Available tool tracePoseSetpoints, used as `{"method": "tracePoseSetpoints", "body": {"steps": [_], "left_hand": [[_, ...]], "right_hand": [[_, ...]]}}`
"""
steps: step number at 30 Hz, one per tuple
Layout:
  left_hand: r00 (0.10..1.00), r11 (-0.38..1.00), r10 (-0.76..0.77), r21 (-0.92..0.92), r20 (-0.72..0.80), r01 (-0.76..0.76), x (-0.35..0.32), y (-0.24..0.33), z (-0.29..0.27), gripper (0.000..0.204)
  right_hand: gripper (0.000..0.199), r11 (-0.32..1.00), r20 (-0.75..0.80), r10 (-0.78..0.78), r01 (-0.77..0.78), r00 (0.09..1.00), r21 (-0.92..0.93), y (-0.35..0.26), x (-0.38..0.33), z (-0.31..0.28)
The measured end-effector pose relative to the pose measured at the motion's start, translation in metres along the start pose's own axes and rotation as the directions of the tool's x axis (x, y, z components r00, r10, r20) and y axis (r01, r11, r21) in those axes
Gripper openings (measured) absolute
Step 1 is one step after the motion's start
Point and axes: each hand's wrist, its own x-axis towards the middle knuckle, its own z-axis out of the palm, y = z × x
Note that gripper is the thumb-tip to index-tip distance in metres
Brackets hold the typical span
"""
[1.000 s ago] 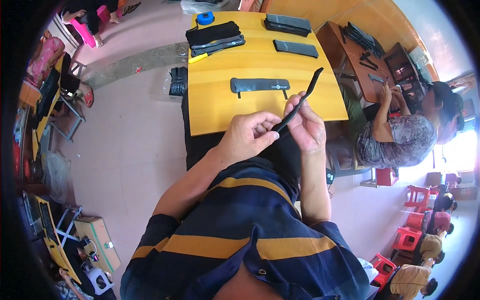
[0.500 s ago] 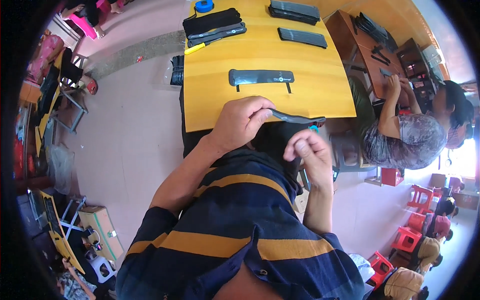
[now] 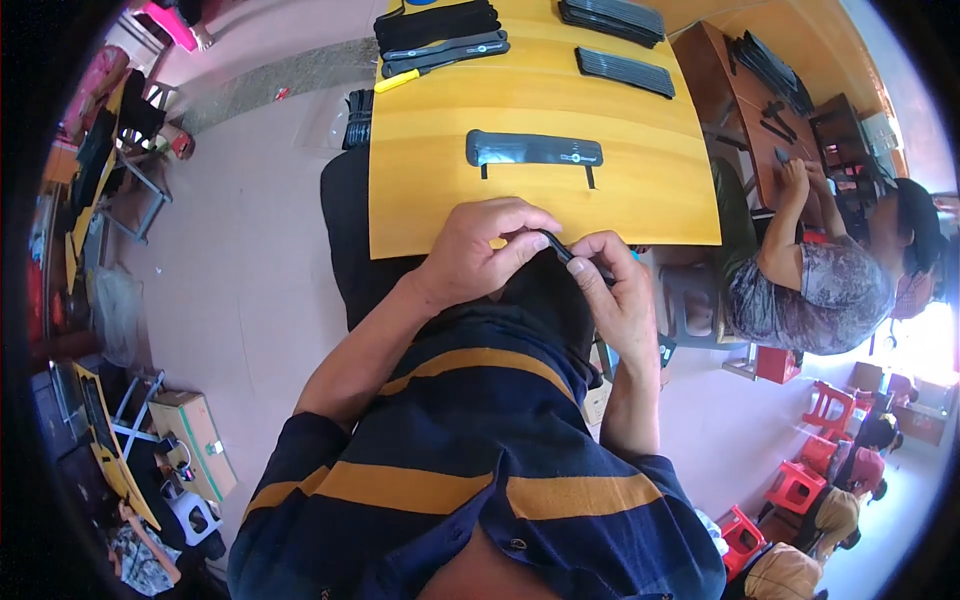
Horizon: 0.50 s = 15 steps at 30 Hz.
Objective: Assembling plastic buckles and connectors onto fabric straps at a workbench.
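Observation:
A black flat strip (image 3: 557,246) spans the short space between my two hands, just off the near edge of the yellow table (image 3: 430,195). Thumb and fingers of my left hand (image 3: 485,248) pinch its left end. My right hand (image 3: 622,295) grips it farther right, with the thumb on top, and covers most of that end. On the table beyond my hands lies another dark grey strip (image 3: 530,149) with rounded ends and a small pale print. Two short black tabs (image 3: 590,177) stick out from under its near side.
Toward the far left are piled black strips (image 3: 440,28) and a tool with a yellow handle (image 3: 397,80). Two stacks of dark strips, one nearer (image 3: 625,72) and one farther (image 3: 612,20), lie far right. A co-worker (image 3: 815,275) sits at a brown table (image 3: 755,120) on the right.
My right hand has moved up and left from empty air and taken hold of the strip's free part. My left hand keeps its pinch. The view has shifted slightly.

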Motion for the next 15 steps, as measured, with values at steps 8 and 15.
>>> {"method": "tracePoseSetpoints", "body": {"steps": [8, 15], "left_hand": [[0.978, 0.966, -0.198, -0.183, -0.059, 0.185, -0.011, -0.007, -0.010, 0.022], [0.920, 0.889, -0.376, -0.321, -0.106, 0.326, -0.019, -0.022, -0.021, 0.022]], "right_hand": [[0.012, 0.996, 0.065, 0.014, -0.020, 0.998, 0.091, 0.010, 0.022, 0.021], [0.015, 0.995, 0.140, 0.003, -0.018, 0.990, 0.102, 0.012, 0.040, 0.034]]}}
